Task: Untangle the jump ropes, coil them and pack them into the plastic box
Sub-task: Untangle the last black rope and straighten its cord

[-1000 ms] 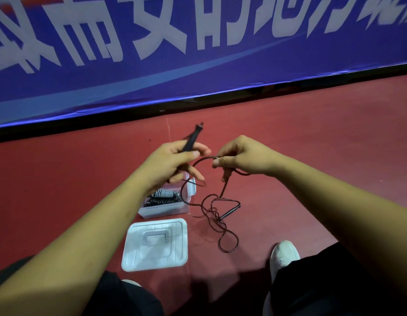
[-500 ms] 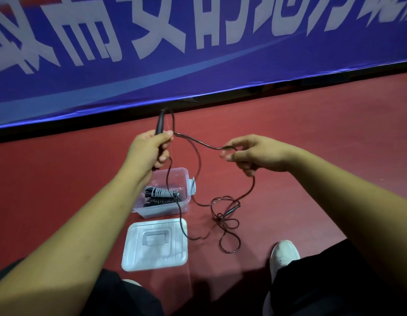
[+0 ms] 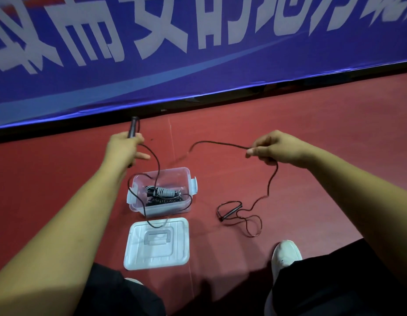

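Observation:
My left hand (image 3: 123, 148) grips one black handle (image 3: 132, 127) of a thin dark jump rope (image 3: 269, 182), held upright above the floor. My right hand (image 3: 269, 148) pinches the cord farther along, off to the right. Between the hands the cord sags in a long loop over the clear plastic box (image 3: 188, 179) and its lid. The rope's other handle (image 3: 231, 212) lies on the red floor among a few loose loops. Inside the box lies a coiled grey and black rope (image 3: 162, 193).
The box's white lid (image 3: 156, 244) lies flat on the floor just in front of the box. A blue banner (image 3: 198, 53) runs along the back. My white shoe (image 3: 287, 253) and dark trouser legs are at the bottom edge.
My hands have moved apart, the left one to the left, the right one to the right. The cord has stretched out between them and the tangle on the floor has loosened into open loops.

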A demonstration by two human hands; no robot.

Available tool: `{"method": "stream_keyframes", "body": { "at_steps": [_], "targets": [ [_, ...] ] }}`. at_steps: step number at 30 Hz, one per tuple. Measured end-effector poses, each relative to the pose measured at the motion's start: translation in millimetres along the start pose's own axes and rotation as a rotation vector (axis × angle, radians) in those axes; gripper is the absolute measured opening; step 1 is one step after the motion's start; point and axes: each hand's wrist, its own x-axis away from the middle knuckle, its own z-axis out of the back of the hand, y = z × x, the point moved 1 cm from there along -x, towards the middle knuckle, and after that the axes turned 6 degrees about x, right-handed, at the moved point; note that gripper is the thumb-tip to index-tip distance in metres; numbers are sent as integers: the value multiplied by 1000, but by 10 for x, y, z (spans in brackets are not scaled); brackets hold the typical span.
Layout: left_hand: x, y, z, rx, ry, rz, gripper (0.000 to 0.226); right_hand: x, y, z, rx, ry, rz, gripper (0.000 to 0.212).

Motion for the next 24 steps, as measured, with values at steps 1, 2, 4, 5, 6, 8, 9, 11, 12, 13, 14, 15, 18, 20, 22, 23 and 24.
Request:
{"method": "stream_keyframes", "body": {
  "at_steps": [1,2,4,5,6,8,9,11,12,13,14,15,18,20,22,23,24],
  "targets": [
    [80,18,-80,-59,-44,-48,10,16,-117,-34,10,-5,44,16],
    [166,34,-175,-87,-113,-92,12,38,-227,-82,42,-33,78,15],
    [386,44,-394,-72,-314,-145,14,103,-409,-211,122,-103,127,15],
    [503,34,-499,-57,-422,-156,16,120,-476,-276,143,-121,153,15],
    [627,35,-593,-52,-524,-157,18,123,-534,-330,147,-113,185,15],
    [791,12,-715,-97,-684,-145,19,111,-629,-393,148,-63,241,16],
    [827,-3,-747,-131,-726,-141,18,104,-655,-407,132,-45,251,17],
    [825,-11,-763,-174,-742,-158,20,99,-655,-418,72,-47,250,20],
    [801,-5,-754,-170,-717,-175,21,94,-628,-421,51,-62,249,22],
    [775,13,-735,-135,-676,-187,22,95,-596,-414,45,-77,248,24],
    [737,34,-708,-64,-628,-182,22,95,-555,-396,46,-93,245,26],
    [698,56,-672,32,-583,-160,22,94,-512,-365,36,-114,237,27],
    [602,115,-575,290,-496,-107,20,48,-357,-242,-65,-207,197,25],
    [526,137,-521,389,-440,-79,21,-1,-245,-196,-45,-255,150,26],
    [425,165,-446,540,-374,-8,23,-41,-82,-174,119,-285,71,27],
    [362,180,-390,601,-332,31,23,-49,2,-161,221,-293,26,26],
    [302,187,-329,612,-284,47,23,-54,77,-148,278,-292,-15,23]
  ]
}}
